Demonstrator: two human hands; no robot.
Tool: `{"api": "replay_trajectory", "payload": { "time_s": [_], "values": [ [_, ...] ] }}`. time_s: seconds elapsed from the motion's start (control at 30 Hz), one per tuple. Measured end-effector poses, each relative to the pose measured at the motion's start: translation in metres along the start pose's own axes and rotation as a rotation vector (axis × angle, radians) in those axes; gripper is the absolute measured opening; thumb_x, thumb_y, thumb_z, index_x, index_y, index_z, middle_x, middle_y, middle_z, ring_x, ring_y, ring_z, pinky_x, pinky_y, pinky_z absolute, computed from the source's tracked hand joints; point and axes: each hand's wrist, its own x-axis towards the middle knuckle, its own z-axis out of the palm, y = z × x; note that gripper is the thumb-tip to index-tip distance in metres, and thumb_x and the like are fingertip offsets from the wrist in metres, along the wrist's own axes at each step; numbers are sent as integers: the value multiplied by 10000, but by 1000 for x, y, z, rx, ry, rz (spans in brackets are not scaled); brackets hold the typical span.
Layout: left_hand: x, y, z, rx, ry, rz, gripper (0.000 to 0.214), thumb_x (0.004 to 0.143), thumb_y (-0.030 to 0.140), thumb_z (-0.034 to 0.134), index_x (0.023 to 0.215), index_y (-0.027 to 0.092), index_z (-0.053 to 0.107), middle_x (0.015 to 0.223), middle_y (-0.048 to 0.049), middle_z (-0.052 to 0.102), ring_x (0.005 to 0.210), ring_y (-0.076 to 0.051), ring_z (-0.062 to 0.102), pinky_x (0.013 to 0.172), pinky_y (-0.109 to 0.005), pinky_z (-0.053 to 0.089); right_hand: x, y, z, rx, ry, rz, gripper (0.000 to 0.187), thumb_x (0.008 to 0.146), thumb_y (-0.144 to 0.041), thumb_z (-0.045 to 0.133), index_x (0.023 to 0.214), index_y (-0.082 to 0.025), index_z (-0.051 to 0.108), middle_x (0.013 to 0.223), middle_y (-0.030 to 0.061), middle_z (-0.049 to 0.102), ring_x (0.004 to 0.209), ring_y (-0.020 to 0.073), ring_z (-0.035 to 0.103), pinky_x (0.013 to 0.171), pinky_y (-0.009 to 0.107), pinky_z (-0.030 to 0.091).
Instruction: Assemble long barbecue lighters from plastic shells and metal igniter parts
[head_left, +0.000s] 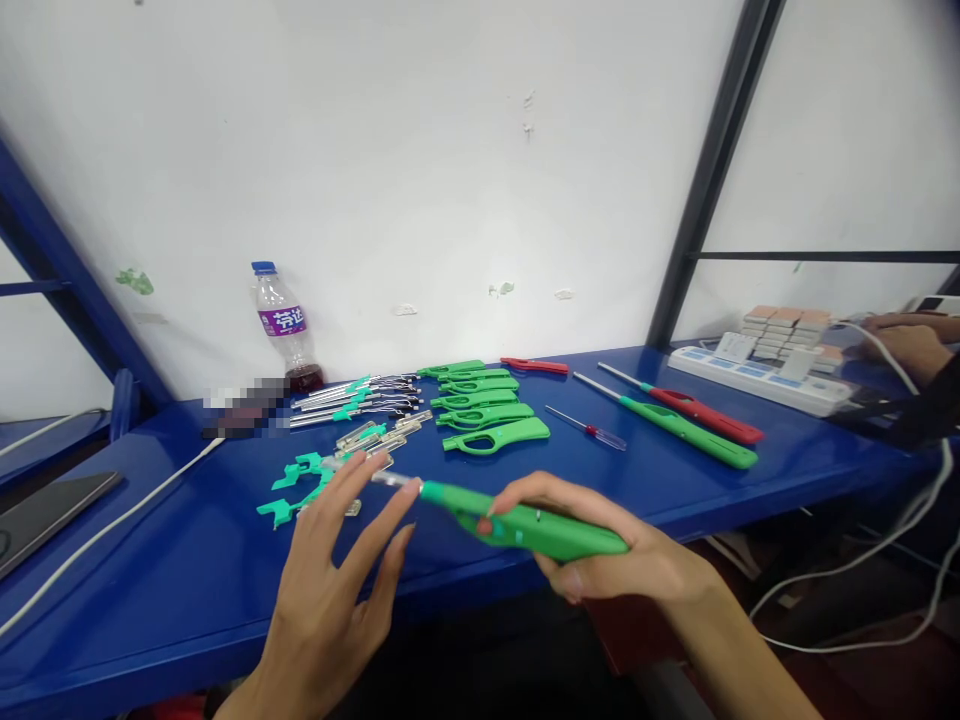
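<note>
My right hand (651, 562) is wrapped round the handle of a green long-necked lighter (559, 532), held above the table's front edge with its metal tube pointing left. Close to that tube is my left hand (326, 575), fingers spread; one fingertip meets or nearly meets the metal. Beyond the left hand lie turquoise plastic parts (306, 465) and small clear parts (405, 430). Metal tubes with wires (352, 400) rest in a bundle behind them. Several green handle shells (495, 436) form a column, with a red shell (534, 366) at the back.
A screwdriver (585, 428), a green lighter (686, 432) and a red lighter (705, 412) lie at right. Farther right are a power strip (757, 380) and another person's hand (911, 345). A bottle (285, 325) stands against the wall; a phone (56, 520) lies left.
</note>
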Motion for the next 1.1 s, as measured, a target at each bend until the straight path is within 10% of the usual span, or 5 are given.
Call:
{"api": "replay_trajectory", "payload": {
  "time_s": [0.2, 0.43, 0.63, 1.1],
  "values": [
    [-2, 1, 5, 32, -65, -40, 449, 964, 22, 614, 1365, 223, 615, 1581, -182, 437, 1411, -348, 525, 1060, -532, 552, 2, 8, 3, -635, 460, -91, 446, 965, -139, 536, 1368, -328, 562, 1328, 47, 599, 1192, 244, 592, 1054, 399, 452],
    [-11, -1, 7, 134, -95, 124, 300, 981, 12, 541, 1214, 158, 661, 1355, -182, 601, 1185, -294, 650, 899, -411, 592, 7, 23, 10, -909, 420, -137, 596, 930, -22, 460, 1409, -373, 511, 1410, 57, 554, 1421, 286, 468, 1098, 450, 436],
    [-11, -1, 9, 173, -75, 240, 263, 1034, 56, 448, 1159, 130, 667, 1032, -86, 723, 967, -229, 693, 873, -368, 547, 9, 25, 14, -969, 434, -119, 494, 856, 28, 448, 1186, -328, 540, 1298, 45, 546, 1109, 255, 638, 972, 438, 478],
    [-10, -1, 8, 212, -84, 285, 286, 1049, 72, 395, 1079, 143, 670, 987, -76, 742, 890, -217, 701, 874, -378, 498, 10, 30, 13, -1140, 451, -169, 370, 788, 7, 445, 1021, -279, 465, 1144, 36, 519, 716, 178, 541, 650, 293, 336]
  ]
}}
